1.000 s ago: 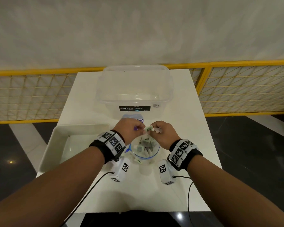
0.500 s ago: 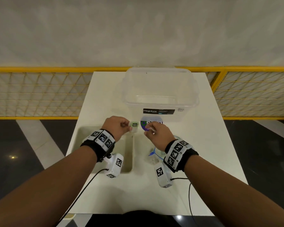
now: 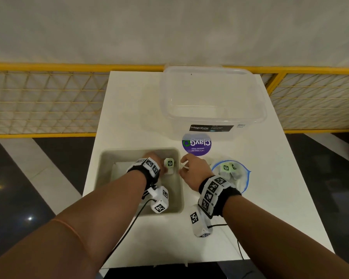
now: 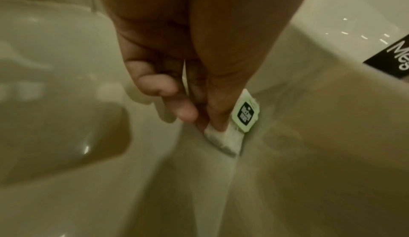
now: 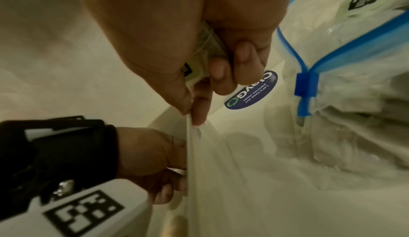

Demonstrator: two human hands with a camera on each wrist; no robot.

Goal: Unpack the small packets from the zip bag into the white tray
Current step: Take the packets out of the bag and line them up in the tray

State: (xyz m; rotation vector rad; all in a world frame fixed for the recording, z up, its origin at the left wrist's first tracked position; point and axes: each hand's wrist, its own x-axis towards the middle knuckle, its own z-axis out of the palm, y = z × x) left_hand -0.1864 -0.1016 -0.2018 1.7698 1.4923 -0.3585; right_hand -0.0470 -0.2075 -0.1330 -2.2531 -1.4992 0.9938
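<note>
The white tray (image 3: 109, 164) lies at the table's front left. Low inside it, near its right wall, my left hand (image 3: 163, 168) pinches a small white packet (image 3: 169, 165) with a green tag. In the left wrist view the left hand (image 4: 205, 120) holds the packet (image 4: 223, 135) close to the tray floor. My right hand (image 3: 184, 166) hovers at the tray's right rim. In the right wrist view the right hand (image 5: 194, 114) has its fingers curled round another packet (image 5: 203, 48) in the palm. The zip bag (image 3: 240, 182) lies open to its right, with more packets inside.
A clear Megabox container (image 3: 212, 101) stands at the back of the white table (image 3: 270, 198). A round purple sticker (image 3: 196, 143) lies in front of it. Yellow mesh fencing (image 3: 38, 101) runs behind, and the floor drops away on both sides.
My left hand carried a packet from the bag leftward and down into the tray. My right hand left the bag and followed to the tray's right rim.
</note>
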